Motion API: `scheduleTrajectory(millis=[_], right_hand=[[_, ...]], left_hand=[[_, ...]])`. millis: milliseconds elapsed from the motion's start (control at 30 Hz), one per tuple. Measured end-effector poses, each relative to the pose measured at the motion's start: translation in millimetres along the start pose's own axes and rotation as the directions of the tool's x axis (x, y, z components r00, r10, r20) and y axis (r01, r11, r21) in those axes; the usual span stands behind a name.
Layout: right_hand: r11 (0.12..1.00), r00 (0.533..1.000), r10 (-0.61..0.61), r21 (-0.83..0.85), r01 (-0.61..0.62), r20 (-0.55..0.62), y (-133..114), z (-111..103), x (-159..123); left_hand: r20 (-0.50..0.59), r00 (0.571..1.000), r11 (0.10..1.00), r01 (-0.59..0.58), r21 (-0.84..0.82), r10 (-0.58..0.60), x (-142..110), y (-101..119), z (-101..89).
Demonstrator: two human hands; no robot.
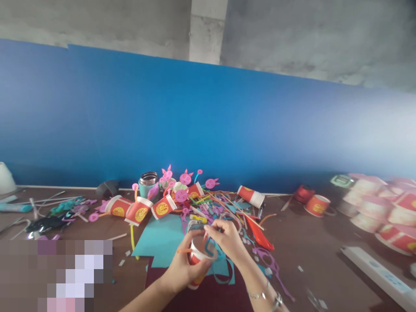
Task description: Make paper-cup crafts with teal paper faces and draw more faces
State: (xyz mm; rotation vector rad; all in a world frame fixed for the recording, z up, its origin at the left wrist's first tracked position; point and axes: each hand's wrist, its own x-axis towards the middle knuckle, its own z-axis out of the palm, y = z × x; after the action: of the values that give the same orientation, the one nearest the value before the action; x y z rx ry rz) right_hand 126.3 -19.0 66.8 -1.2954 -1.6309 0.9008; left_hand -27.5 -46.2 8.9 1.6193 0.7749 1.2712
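My left hand (186, 266) is wrapped round a red and white paper cup (196, 259), its mouth tilted up toward me. The fingers of my right hand (224, 237) are pinched at the cup's mouth on a thin orange strip that looks like a pipe cleaner (204, 242). A bent blue strip (210, 249) shows inside the rim, and a short orange end (184, 250) pokes out on the left side. Both hands are above teal paper sheets (162, 236) and a dark maroon sheet (162, 277). The strip's inner end is too blurred to make out.
Several decorated red cups (139, 210) with pink paper animal faces (186, 177) stand or lie behind, beside a teal metal container (148, 184). Paper scraps and sticks spread around. At right are stacked paper bowls (373, 203), a power strip (377, 275) and a red tape dispenser (304, 193).
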Motion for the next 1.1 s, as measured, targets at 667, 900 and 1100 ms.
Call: scheduleTrajectory(millis=[667,900,1100], right_hand=[[0.878,0.957,0.214,0.469,-0.100,-0.196,23.0,-1.0,12.4],[0.809,0.945,0.214,0.588,-0.030,-0.246,19.5,-3.4,10.2],[0.887,0.976,0.089,0.462,0.014,-0.200,12.6,-0.7,7.2]], left_hand=[[-0.003,0.971,0.843,0.205,-0.498,-0.238,1.4,9.4,-0.4],[-0.012,0.921,0.775,0.320,-0.545,-0.389,3.9,14.9,1.6],[-0.042,0.911,0.762,0.316,-0.565,-0.410,4.6,13.5,3.8]])
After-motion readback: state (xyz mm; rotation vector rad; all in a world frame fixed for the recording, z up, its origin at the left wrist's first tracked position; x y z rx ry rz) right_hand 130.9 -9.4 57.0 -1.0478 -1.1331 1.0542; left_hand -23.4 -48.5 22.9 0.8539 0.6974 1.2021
